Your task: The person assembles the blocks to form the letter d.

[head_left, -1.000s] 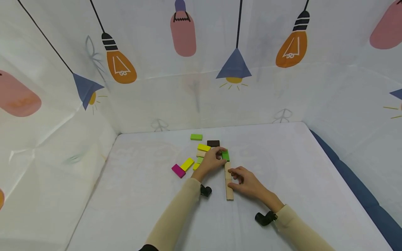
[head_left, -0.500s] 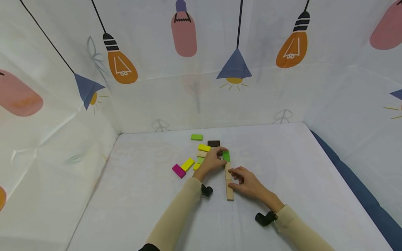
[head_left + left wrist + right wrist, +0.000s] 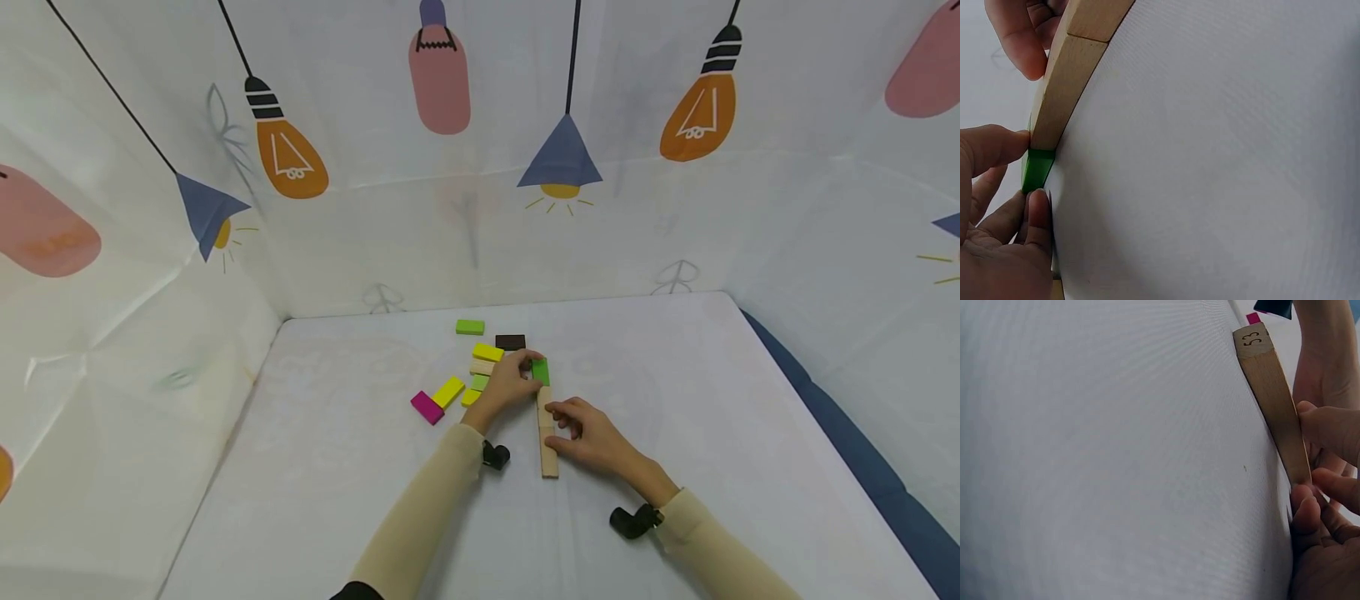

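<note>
My left hand (image 3: 517,377) pinches a dark green block (image 3: 540,371) between thumb and fingers and holds it against the far end of a row of plain wooden blocks (image 3: 547,437) lying on the white table. In the left wrist view the green block (image 3: 1036,170) butts against the wooden row (image 3: 1063,87), with my thumb and a fingertip (image 3: 1038,209) on either side of it. My right hand (image 3: 581,429) grips the row from the right with curled fingers. The right wrist view shows the nearest wooden block (image 3: 1272,400), stamped 53, and my fingers (image 3: 1329,428) on its side.
Loose blocks lie left of the hands: light green (image 3: 469,327), dark brown (image 3: 510,342), yellow (image 3: 487,352), beige (image 3: 481,367), another yellow (image 3: 448,392) and magenta (image 3: 426,407). Fabric walls printed with lamps enclose the table (image 3: 337,500). A blue edge (image 3: 862,450) runs along the right.
</note>
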Demonstrator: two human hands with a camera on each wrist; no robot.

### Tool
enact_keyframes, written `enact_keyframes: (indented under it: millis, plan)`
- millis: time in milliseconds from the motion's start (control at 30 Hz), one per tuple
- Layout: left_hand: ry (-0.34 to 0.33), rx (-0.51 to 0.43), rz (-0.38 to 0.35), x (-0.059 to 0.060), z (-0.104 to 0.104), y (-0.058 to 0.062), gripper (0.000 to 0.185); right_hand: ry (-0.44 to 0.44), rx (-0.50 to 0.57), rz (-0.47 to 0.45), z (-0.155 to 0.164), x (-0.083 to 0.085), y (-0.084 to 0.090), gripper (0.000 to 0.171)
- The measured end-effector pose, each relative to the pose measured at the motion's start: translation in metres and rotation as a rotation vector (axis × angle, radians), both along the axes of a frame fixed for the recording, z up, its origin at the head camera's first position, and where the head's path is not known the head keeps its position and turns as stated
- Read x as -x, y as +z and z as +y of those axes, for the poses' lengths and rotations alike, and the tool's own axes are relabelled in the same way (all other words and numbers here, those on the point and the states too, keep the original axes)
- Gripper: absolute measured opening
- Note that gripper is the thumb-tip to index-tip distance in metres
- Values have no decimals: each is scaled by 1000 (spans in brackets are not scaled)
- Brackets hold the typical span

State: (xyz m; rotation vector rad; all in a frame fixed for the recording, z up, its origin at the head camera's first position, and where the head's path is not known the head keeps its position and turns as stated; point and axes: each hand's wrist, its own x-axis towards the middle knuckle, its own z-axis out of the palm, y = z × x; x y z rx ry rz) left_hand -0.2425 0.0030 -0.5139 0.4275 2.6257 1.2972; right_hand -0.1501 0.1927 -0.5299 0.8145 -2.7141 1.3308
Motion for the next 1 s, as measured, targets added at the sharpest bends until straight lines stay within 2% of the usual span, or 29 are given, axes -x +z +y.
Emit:
enact_keyframes:
  millis: [633, 1000]
  plan:
    - [25, 67, -22, -3, 4, 5, 41, 3, 8, 2, 1, 0, -2, 50]
    - [-21, 104, 22, -8, 2, 13, 45, -7, -7, -7, 1, 1, -5, 49]
